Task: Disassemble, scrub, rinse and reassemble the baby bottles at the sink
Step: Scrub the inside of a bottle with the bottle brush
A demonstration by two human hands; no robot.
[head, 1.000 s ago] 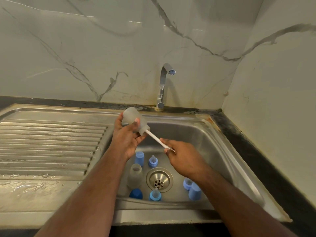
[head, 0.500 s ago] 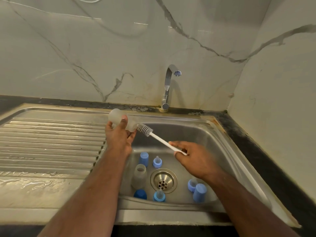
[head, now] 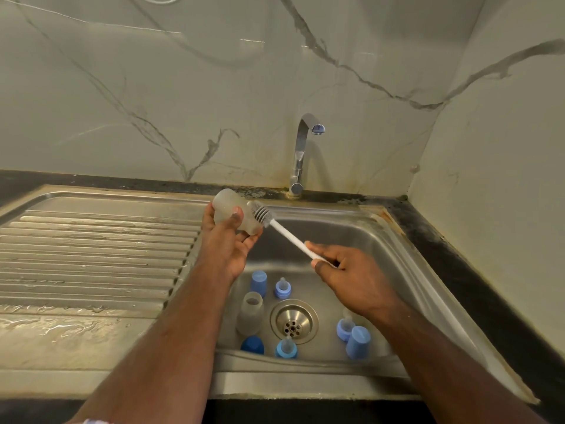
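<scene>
My left hand grips a frosted baby bottle on its side above the sink's left rim, mouth pointing right. My right hand pinches the white handle of a bottle brush. Its grey bristle head lies outside the bottle, against the upper side near the mouth. In the steel sink stands a second frosted bottle without a cap. Blue caps and blue collars with teats stand round the drain.
The tap stands behind the sink, with no water running. A wet ribbed draining board lies to the left. A black counter and marble walls close in the right side and back.
The brush has come out of the bottle: one second ago its head was inside, now the bristles lie outside against the bottle. My right hand drew back to the right.
</scene>
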